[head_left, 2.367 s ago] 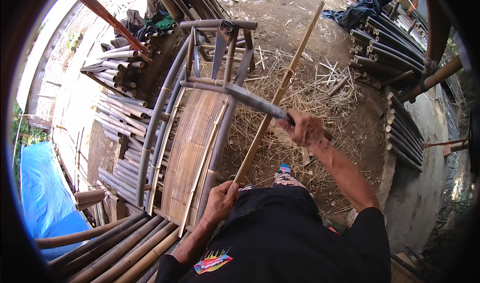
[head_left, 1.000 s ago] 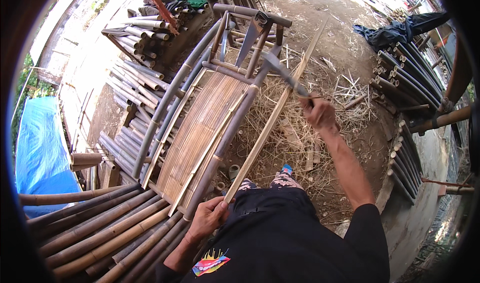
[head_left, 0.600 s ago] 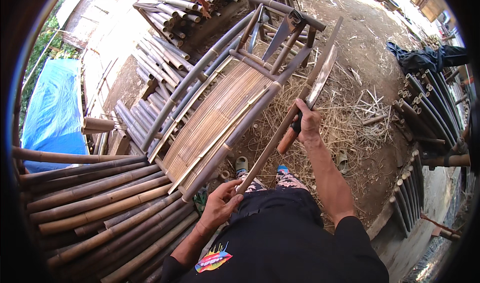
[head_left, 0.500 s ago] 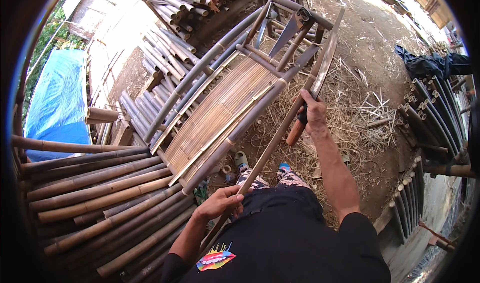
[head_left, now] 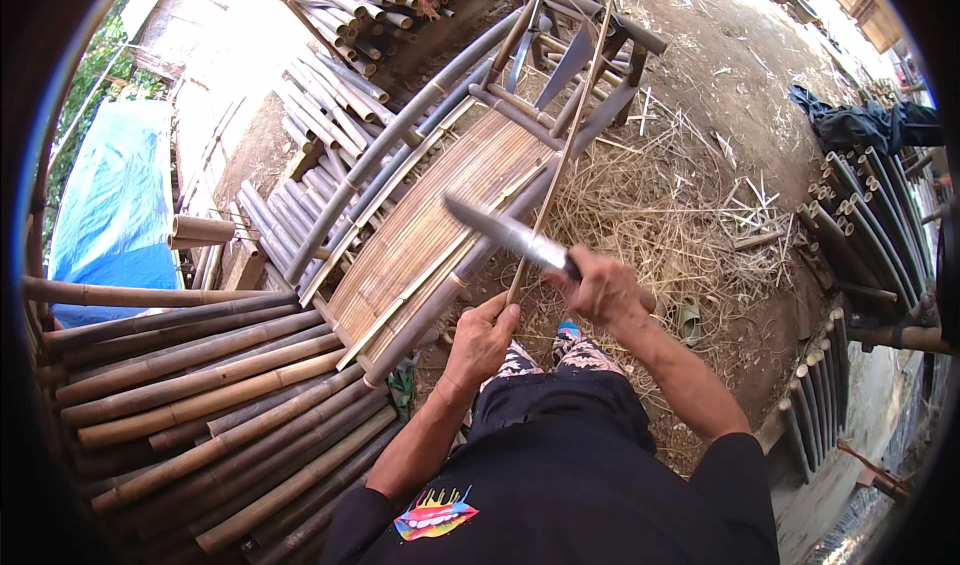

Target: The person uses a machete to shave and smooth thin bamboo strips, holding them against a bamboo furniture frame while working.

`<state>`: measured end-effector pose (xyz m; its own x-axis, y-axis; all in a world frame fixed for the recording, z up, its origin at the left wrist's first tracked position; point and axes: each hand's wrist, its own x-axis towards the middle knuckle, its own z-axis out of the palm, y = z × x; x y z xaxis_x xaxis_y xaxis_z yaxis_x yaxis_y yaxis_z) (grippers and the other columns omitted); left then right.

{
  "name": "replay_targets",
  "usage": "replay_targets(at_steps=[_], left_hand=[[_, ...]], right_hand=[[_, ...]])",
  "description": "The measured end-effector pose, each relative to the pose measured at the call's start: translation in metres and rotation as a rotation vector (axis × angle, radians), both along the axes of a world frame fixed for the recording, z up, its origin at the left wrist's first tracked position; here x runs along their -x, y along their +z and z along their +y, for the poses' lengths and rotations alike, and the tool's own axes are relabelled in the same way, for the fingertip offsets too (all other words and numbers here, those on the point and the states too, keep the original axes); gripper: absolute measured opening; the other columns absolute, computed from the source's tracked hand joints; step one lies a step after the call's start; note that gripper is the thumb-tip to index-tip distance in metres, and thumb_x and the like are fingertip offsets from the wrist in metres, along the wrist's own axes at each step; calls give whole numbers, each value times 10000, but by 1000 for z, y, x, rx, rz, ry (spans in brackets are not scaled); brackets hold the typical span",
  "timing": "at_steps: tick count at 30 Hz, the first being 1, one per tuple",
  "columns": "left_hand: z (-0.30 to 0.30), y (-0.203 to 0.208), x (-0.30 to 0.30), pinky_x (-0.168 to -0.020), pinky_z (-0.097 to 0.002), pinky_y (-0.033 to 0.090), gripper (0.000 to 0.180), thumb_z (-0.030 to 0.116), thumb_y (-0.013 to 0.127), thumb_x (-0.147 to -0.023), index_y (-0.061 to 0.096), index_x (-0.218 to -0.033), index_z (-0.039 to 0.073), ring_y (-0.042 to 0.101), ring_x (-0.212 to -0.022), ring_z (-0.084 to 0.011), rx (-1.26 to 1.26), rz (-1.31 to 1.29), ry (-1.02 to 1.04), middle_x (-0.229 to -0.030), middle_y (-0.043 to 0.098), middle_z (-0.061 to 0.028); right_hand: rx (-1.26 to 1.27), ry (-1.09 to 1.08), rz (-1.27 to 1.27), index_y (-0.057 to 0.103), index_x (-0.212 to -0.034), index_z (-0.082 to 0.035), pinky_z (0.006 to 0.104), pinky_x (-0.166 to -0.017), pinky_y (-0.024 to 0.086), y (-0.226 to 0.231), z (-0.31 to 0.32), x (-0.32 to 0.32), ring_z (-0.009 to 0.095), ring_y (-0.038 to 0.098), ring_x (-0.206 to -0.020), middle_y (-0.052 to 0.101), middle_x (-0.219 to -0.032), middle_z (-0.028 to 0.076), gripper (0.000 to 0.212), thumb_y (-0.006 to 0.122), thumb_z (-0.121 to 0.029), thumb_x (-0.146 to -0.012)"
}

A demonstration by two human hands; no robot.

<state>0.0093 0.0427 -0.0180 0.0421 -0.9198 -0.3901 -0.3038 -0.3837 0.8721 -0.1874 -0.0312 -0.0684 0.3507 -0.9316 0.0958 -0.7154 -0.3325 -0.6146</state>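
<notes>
In the head view, the left hand, nearly closed, pinches the strip, seen across the bench's far right corner; the right hand, wrapped round the knife, should angle it shallowly, clear of those fingers.

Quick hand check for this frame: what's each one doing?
Left hand: closed, holding a bamboo strip.
Right hand: closed around the handle of a long knife.

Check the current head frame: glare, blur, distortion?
Head view: upper-left ground blown out to white; head view: knife blade smeared, likely motion blur; head view: lower-left bamboo poles dimmer; head view: fisheye bowing near the rim, corners black.
</notes>
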Motion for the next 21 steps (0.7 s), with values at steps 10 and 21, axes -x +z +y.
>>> replay_targets(at_steps=[10,21], left_hand=[[83,3,-37,-593,-251,441,273,107,566,-946,623,-1192,5,507,-638,-83,85,-66,-98,-695,567,-39],[122,16,-66,-653,-305,494,207,120,582,-937,667,-1093,13,631,-697,-185,-8,-189,-113,-798,651,-144]], right_hand=[[-61,-214,63,477,-740,-126,274,-336,376,3,-78,62,82,409,-410,471,-536,-2,644,298,-719,-917],[115,-86,23,514,-778,-80,322,-351,414,-1,-82,69,130,463,-405,518,-547,31,628,321,-651,-953]])
